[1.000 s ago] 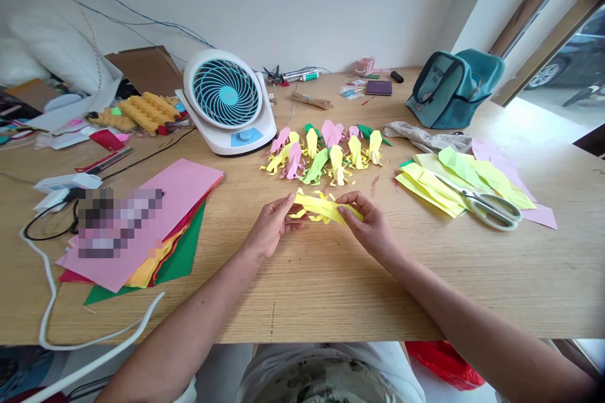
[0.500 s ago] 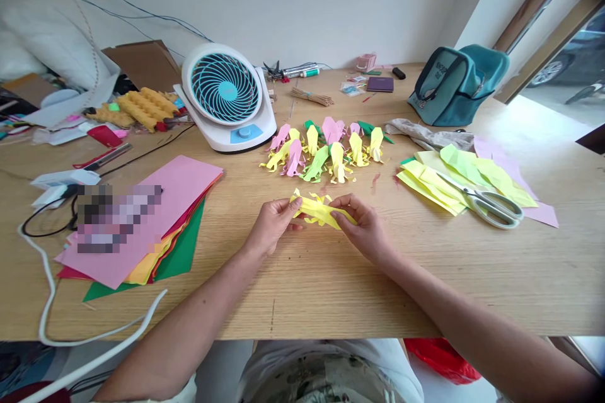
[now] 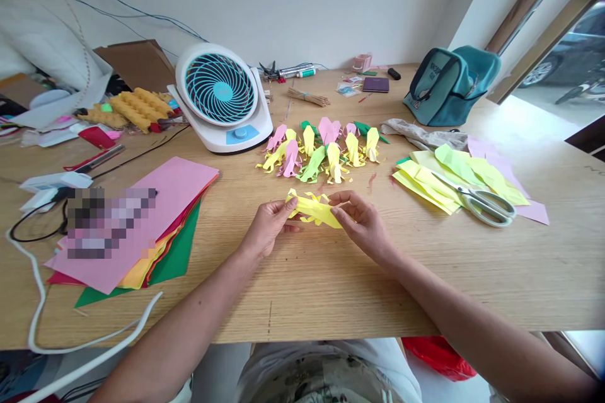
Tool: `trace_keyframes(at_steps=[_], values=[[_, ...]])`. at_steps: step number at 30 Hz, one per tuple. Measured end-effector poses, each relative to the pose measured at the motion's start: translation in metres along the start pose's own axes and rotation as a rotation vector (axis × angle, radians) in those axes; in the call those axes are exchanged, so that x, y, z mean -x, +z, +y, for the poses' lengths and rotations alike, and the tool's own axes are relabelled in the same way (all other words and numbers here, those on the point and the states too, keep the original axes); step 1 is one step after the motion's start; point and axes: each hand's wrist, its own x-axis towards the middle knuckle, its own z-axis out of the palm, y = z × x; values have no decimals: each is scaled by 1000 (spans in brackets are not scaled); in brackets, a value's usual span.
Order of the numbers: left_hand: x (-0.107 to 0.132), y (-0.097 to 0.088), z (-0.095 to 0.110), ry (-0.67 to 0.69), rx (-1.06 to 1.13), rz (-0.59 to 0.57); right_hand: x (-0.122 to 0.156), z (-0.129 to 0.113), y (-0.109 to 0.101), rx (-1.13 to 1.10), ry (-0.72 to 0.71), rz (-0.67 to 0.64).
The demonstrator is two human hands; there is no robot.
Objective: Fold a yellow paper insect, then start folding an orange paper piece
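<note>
Pinching the yellow paper figure (image 3: 314,209) mid-frame, the left hand (image 3: 268,231) and right hand (image 3: 363,227) clamp its stiffer folded ends, sparing its light, easily torn fringes.

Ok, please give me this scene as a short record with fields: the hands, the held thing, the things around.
left: the left hand pinches one end of the fringed yellow folded paper piece
right: the right hand pinches its other end
behind: cluster of pink, yellow and green folded paper pieces
right side: grey-handled metal scissors lying on yellow-green paper sheets
left side: stack of pink, yellow and green paper sheets; white-and-blue round desk fan
surface: light wooden table
</note>
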Motion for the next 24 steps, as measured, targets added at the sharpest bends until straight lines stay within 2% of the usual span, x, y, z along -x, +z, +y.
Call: trace_keyframes(at_steps=[3, 5, 9, 13, 19, 24], values=[[-1, -2, -1, -36, 72, 3, -3, -3, -5, 5, -37, 16], [-2, -3, -1, -62, 124, 9, -5, -3, -7, -55, -10, 21], [-1, -1, -1, -82, 228, 31, -8, -3, -7, -269, 209, -40], [2, 3, -4, -84, 215, -28, -9, -1, -4, -416, 346, 5], [5, 1, -4, -116, 89, -163, -12, 4, -7, -506, 348, 78], [4, -3, 2, -67, -21, -141, -16, 6, -17, -432, 329, -61]])
